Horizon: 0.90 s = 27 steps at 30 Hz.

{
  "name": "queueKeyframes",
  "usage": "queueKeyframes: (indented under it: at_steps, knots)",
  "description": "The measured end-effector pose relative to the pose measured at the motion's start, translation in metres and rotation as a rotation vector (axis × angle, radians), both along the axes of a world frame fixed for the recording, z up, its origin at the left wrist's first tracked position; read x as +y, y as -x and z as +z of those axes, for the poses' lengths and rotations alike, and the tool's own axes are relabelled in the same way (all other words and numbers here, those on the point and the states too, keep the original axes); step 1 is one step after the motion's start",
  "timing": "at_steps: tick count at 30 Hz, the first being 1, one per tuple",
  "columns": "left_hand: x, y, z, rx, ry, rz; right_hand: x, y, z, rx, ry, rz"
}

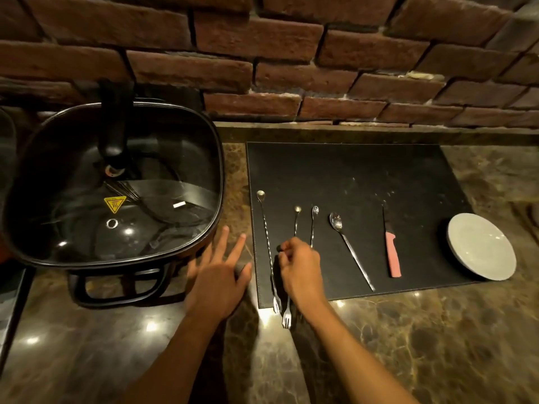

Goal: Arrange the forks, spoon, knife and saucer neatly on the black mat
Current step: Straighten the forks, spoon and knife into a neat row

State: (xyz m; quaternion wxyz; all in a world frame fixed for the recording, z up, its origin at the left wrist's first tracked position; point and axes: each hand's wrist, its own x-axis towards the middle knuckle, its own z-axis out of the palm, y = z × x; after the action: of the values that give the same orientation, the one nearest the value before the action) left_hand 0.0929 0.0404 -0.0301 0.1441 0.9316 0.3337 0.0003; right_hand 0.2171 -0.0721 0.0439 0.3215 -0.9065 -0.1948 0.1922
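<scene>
Marble table (408, 330) under brick wall | my right hand (302, 271) pinches the middle fork (287, 313) on the black mat (379, 170), left hand (218, 278) open beside it | next: I square this fork with its neighbours.

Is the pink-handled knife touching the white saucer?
Apart. In the head view, the pink-handled knife lies on the black mat, and a clear strip of bare mat separates it from the white saucer at the mat's right edge.

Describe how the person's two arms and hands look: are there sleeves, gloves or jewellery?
Both forearms are bare to the frame's bottom edge; no sleeves show. The left hand and right hand wear no gloves, and no rings, watch or bracelets are visible.
</scene>
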Motion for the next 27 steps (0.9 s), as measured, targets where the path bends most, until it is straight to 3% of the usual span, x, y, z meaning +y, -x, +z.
queueKeyframes:
  at_steps: [7, 27]
  knots:
    - [0.000, 0.000, -0.002, 0.009, 0.017, 0.010, 0.034, 0.003, -0.001, -0.124, 0.227, 0.136]
    - [-0.001, 0.001, -0.005, -0.017, 0.032, 0.022, 0.034, 0.005, -0.010, -0.134, 0.173, 0.156]
